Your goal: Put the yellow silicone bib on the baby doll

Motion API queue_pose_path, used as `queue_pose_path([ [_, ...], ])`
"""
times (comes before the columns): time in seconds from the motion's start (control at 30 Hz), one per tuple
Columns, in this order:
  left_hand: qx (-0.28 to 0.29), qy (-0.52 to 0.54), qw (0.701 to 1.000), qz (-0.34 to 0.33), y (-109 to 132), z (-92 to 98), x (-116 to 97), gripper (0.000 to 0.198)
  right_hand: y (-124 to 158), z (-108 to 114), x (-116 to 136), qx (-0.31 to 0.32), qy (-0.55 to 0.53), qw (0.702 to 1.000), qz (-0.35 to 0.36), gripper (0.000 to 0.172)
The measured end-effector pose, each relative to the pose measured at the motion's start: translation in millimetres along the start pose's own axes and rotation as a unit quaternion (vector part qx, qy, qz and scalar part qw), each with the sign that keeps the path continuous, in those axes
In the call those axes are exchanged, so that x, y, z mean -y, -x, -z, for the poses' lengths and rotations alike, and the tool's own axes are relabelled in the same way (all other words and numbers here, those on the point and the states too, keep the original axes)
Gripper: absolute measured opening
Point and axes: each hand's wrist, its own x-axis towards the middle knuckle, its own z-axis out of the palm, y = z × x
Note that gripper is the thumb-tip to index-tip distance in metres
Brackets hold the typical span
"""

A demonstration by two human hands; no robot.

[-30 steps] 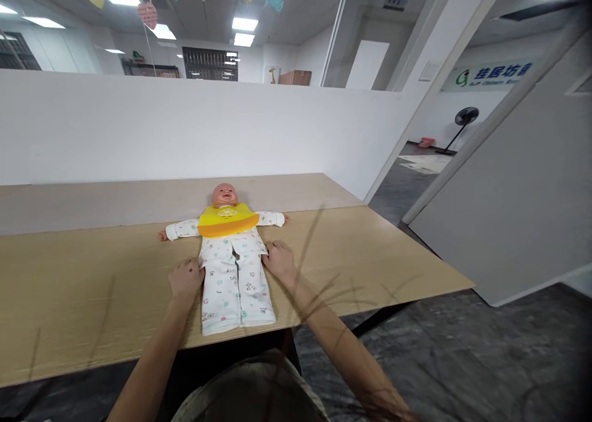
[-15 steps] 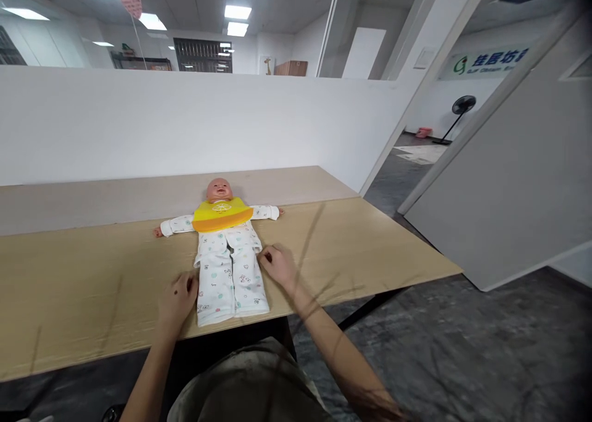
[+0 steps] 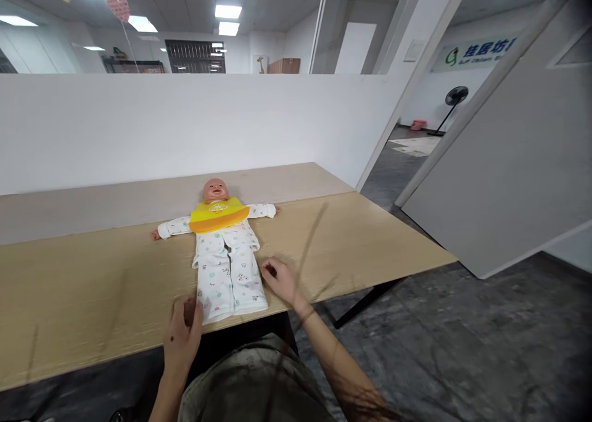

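A baby doll lies on its back on the wooden table, arms spread, head away from me. It wears a white printed suit and a yellow bib. My left hand rests at the table's near edge, beside the doll's left trouser hem, fingers loosely curled and holding nothing. My right hand lies on the table just right of the doll's legs, fingers partly bent, with nothing in it.
A white partition wall runs behind the table. A grey door panel leans at the right over dark floor. A standing fan is far back right. Paper shapes hang from the ceiling.
Both hands have slid back toward me along the doll's legs, from its waist to the table's near edge. The view has tilted slightly.
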Motion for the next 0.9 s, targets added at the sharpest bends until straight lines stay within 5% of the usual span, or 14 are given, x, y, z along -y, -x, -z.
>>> queue_pose_path([
  [0.13,-0.100,-0.012,0.975,-0.196,44,-1.0,-21,0.008,3,1,0,-0.004,0.000,1.000,0.000,0.017],
  [0.23,-0.079,-0.019,0.962,-0.261,69,-11.7,-40,0.019,3,2,1,-0.003,-0.011,1.000,-0.008,0.018],
  [0.53,-0.063,-0.125,0.955,-0.261,77,-26.5,-29,0.057,1,5,10,0.002,-0.040,0.999,-0.016,0.019],
  [0.73,-0.017,-0.254,0.940,-0.228,69,-34.5,-20,0.042,-1,6,11,0.001,-0.039,0.999,-0.015,0.017],
  [0.9,0.040,-0.281,0.936,-0.209,68,-35.1,-27,0.036,29,4,28,-0.133,0.004,0.990,0.055,0.021],
])
